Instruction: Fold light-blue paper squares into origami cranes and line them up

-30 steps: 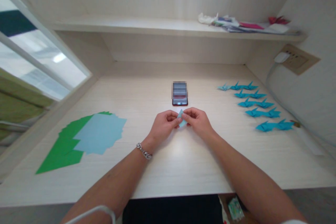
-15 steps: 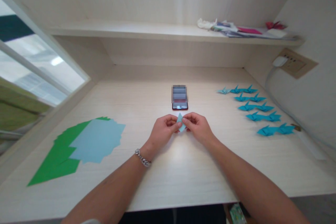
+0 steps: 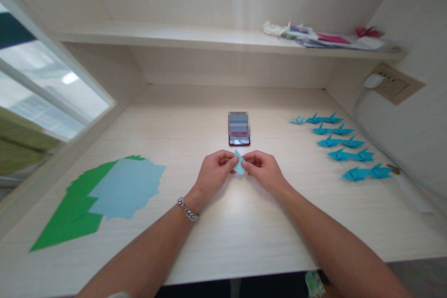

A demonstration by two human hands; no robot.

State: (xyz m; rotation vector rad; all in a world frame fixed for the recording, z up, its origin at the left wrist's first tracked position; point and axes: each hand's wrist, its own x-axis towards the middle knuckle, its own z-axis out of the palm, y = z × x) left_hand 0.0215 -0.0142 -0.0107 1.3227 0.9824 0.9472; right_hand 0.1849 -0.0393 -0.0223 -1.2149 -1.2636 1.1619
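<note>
A small folded piece of light blue paper [image 3: 239,165] is pinched between my two hands just above the pale wooden desk [image 3: 223,228]. My left hand [image 3: 213,175], with a metal bracelet on its wrist, grips the paper's left side with closed fingers. My right hand [image 3: 264,171] grips its right side the same way. A pointed tip of the paper sticks up between the thumbs. A phone [image 3: 239,129] lies on the desk just beyond my hands.
A loose stack of light blue sheets [image 3: 127,186] over green sheets [image 3: 71,219] lies at the left. Several finished teal paper cranes [image 3: 340,142] sit in rows at the right. A wall socket with a plugged cable [image 3: 372,81] is beside them. A shelf [image 3: 195,37] above holds papers [image 3: 321,37].
My hands stay together on the folded paper, with small finger shifts. The view has tilted slightly, so everything sits a little differently in the picture.
</note>
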